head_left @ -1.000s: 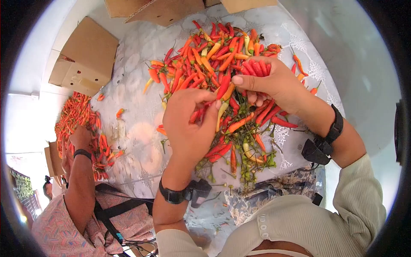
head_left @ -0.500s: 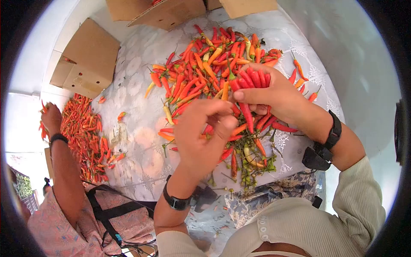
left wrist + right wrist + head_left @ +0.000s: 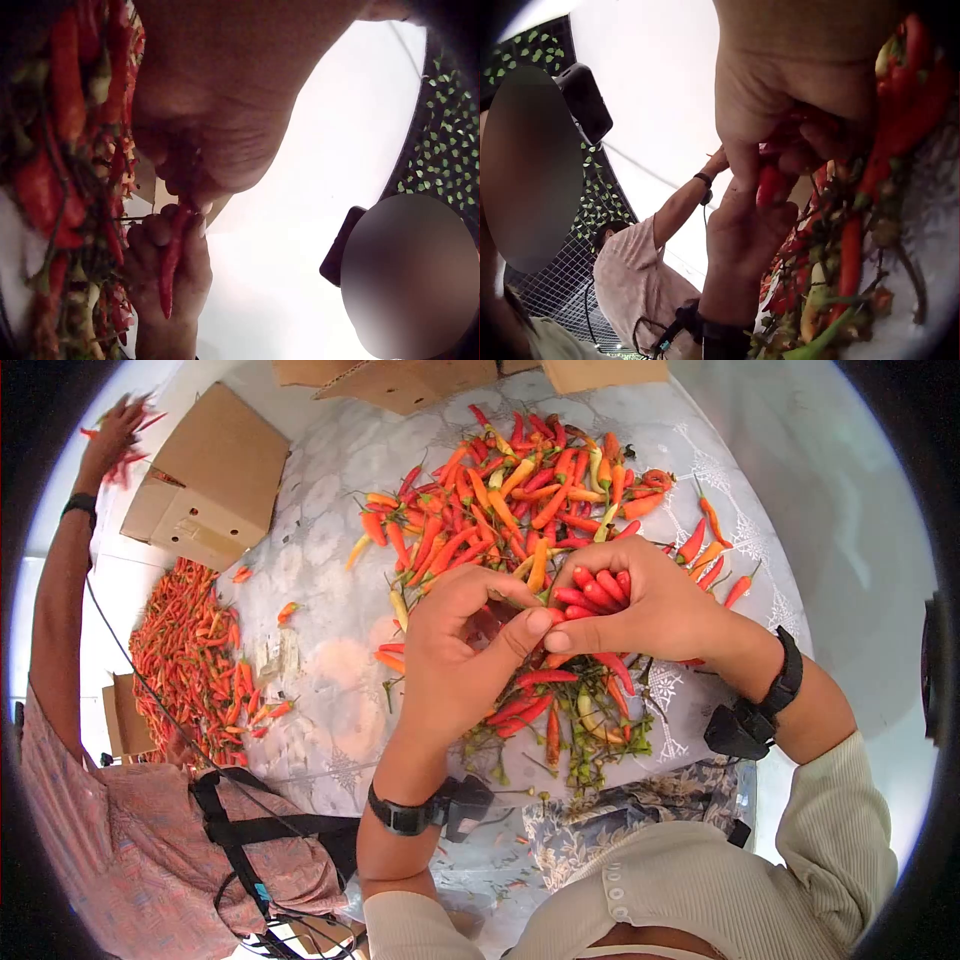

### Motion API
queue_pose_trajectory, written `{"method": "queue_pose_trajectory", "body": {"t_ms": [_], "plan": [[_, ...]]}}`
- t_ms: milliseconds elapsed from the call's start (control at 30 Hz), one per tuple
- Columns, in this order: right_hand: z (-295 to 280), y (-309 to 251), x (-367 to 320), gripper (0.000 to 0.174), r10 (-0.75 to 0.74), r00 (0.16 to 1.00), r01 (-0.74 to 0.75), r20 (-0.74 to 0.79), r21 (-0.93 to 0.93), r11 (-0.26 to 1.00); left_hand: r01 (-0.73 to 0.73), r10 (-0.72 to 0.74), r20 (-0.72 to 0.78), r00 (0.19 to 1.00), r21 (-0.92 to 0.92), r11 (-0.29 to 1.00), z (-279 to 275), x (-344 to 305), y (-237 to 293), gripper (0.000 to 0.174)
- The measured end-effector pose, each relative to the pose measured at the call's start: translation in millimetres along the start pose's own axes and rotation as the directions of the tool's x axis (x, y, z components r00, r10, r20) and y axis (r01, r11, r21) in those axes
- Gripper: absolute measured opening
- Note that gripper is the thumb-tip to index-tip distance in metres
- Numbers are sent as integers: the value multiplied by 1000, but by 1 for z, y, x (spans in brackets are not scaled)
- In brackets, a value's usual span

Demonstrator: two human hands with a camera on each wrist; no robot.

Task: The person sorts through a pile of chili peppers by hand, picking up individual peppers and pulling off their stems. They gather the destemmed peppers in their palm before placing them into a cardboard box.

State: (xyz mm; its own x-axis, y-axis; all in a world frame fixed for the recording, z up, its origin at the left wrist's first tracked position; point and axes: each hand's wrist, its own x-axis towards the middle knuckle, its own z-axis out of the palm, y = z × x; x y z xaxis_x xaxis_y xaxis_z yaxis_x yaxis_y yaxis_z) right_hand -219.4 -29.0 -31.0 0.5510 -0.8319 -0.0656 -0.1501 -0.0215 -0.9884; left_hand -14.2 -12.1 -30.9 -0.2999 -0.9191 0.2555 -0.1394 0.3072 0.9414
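Over a pile of red and orange chili peppers (image 3: 440, 540), my right hand (image 3: 655, 595) holds a bunch of red chilies (image 3: 598, 592), their ends showing between thumb and fingers. My left hand (image 3: 455, 650) meets it, thumb and forefinger pinching a red chili at the near side of the bunch. From the left wrist, that chili (image 3: 171, 277) slants down between the two hands, in front of the right hand (image 3: 196, 274). The right wrist view catches a red chili (image 3: 771, 187) where the hands come together. Green stems (image 3: 590, 760) lie below them.
At left, another person's raised hand (image 3: 115, 435) holds chilies beside a cardboard box (image 3: 220, 470). A second chili heap (image 3: 185, 650) lies below that box. More cardboard (image 3: 420, 385) stands at the back. A patterned cloth (image 3: 340, 590) covers the table.
My left hand has come up against the right and now pinches a chili there. The stemmed chili standing above the bunch no longer shows. The other person's hand rose from the heap with chilies.
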Motion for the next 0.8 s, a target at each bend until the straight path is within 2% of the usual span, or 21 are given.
{"method": "queue_pose_trajectory", "body": {"t_ms": [100, 200, 333, 400, 633, 800], "plan": [[4, 1, -1, 35, -77, 997, 77, 10, 13, 997, 6, -4, 32, 999, -45, 999, -2, 0, 0, 14], [8, 1, -2, 33, -106, 994, 100, 41, 117, 988, 20, -18, 71, 997, -35, 999, -7, -1, 1, 15], [5, 1, -3, 28, -125, 987, 117, 99, 81, 990, 31, -29, 121, 992, -15, 999, -12, 0, 2, 15], [6, 1, -3, 23, -117, 987, 107, 110, 99, 989, 33, -25, 132, 991, -58, 998, -11, 0, 3, 14], [3, -6, -6, 24, -169, 973, 157, 159, 88, 984, 11, 32, 213, 977, -197, 980, -12, 0, 0, 12], [0, -7, -8, 22, -184, 961, 156, 207, 145, 977, 120, -17, 258, 966, -387, 914, -10, -2, 3, 11]]}}
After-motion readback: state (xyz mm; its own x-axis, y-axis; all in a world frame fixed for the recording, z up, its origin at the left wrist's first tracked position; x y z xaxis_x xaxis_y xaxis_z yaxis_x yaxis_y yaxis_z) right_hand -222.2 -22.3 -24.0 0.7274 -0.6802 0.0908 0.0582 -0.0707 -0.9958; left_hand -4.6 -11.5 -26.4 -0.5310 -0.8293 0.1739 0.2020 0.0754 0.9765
